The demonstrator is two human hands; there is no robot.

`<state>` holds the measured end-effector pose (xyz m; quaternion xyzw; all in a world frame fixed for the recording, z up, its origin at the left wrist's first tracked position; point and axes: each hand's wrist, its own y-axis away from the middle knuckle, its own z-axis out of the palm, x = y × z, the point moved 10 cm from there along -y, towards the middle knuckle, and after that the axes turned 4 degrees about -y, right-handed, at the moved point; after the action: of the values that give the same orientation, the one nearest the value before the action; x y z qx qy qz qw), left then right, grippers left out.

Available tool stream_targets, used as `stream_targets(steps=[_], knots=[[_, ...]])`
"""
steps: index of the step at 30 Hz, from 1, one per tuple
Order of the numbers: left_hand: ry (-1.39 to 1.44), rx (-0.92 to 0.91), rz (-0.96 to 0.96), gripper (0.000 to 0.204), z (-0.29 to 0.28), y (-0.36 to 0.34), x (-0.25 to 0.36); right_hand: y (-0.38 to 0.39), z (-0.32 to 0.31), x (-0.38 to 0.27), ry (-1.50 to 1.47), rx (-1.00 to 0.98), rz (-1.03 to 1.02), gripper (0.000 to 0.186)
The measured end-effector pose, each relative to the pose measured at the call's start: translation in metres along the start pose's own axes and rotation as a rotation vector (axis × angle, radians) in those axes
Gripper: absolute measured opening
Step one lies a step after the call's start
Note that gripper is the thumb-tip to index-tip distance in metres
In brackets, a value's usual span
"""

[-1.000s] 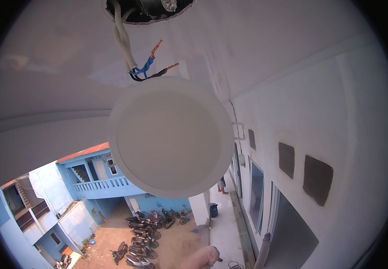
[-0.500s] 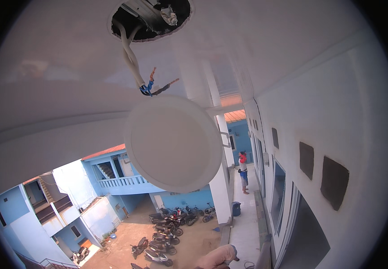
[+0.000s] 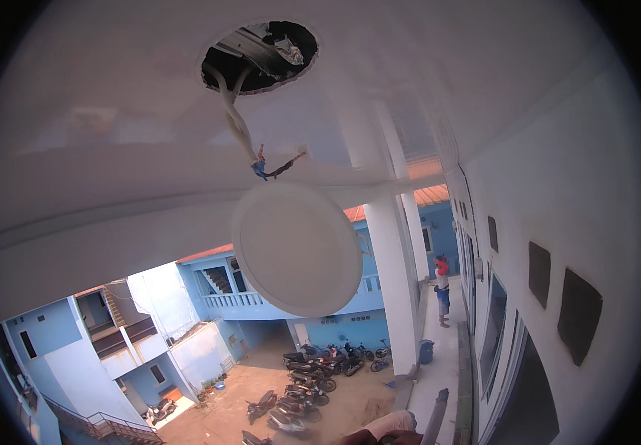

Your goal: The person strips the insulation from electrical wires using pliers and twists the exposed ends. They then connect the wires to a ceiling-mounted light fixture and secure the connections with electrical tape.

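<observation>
A round white flat ceiling lamp (image 3: 298, 248) hangs below the ceiling, its pale face toward me and slightly tilted. At its right edge a small spring clip (image 3: 365, 244) sticks out. Just above the lamp, a pale cable (image 3: 237, 126) ends in bared copper wires with blue and black insulation (image 3: 267, 172). The cable comes down from a round ceiling hole (image 3: 261, 55) with metal framing inside. Whether the wires join the lamp is hidden. Neither my left hand nor my right hand shows.
A pale cloth-covered shape (image 3: 393, 424), unclear in kind, shows at the lower edge beside a dark rail (image 3: 436, 417). Along the walkway stands a person (image 3: 442, 289) near a blue bin (image 3: 426, 351). Motorcycles (image 3: 305, 393) are parked in the yard below. A white wall (image 3: 513, 193) runs along the right.
My view has shifted, so the hole, cable and surroundings sit farther right and lower. The lamp looks narrower, turned more to one side. The pale shape at the bottom has moved lower.
</observation>
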<state>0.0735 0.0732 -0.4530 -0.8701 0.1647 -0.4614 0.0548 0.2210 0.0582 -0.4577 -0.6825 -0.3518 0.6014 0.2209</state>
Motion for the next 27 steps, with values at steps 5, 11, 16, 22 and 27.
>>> stream_targets(steps=[5,11,16,22,27], knots=[[-0.006,0.014,0.158,0.028,-0.025,-0.010,0.003,-0.021,-0.004,0.001,-0.141,-0.141,0.313,0.028],[0.100,-0.052,0.242,0.035,-0.026,-0.019,0.035,-0.048,-0.009,-0.001,-0.221,-0.118,0.295,0.032],[-0.091,0.198,0.192,0.024,-0.065,-0.031,0.080,-0.090,-0.023,-0.043,-0.076,-0.051,0.303,0.022],[0.043,0.261,0.147,0.035,-0.098,-0.045,0.105,-0.118,-0.024,-0.087,-0.073,0.122,-0.140,0.026],[-0.156,0.288,0.316,0.035,-0.129,-0.028,0.162,-0.149,-0.031,-0.121,0.297,0.074,-0.454,0.030]])
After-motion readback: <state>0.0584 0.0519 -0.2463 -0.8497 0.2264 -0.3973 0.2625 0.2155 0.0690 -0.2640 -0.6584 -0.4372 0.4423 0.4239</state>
